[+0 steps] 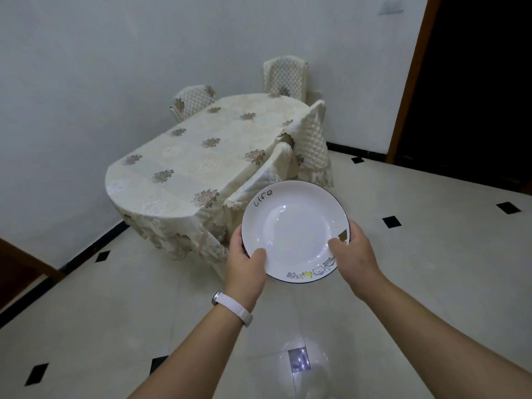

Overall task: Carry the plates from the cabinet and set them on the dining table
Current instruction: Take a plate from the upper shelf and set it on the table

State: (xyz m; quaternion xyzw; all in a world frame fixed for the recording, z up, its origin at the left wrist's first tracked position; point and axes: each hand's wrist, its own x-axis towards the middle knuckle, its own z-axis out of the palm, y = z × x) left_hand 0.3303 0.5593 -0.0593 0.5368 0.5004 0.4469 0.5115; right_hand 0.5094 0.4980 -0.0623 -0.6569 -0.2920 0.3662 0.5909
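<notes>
— Well, what are the hands doing up close?
— The left hand, wearing a white wristband, is gripping the near-left rim of a white plate. Its thumb is lying on top, and the other fingers are curling underneath, mostly hidden. The right hand is clasping the right rim the same way, thumb pressing on the upper face.
— And where is the plate sitting?
— It is hanging roughly level above the tiled floor, showing "Life" on its far rim and small cartoon cats on its near rim. It is not touching the dining table.
— What is standing in the way?
— The nearest chair, in a quilted cover, is standing between plate and table, tucked against the floral tablecloth. A second chair is standing just beyond it, and two more are showing at the far side by the wall.
</notes>
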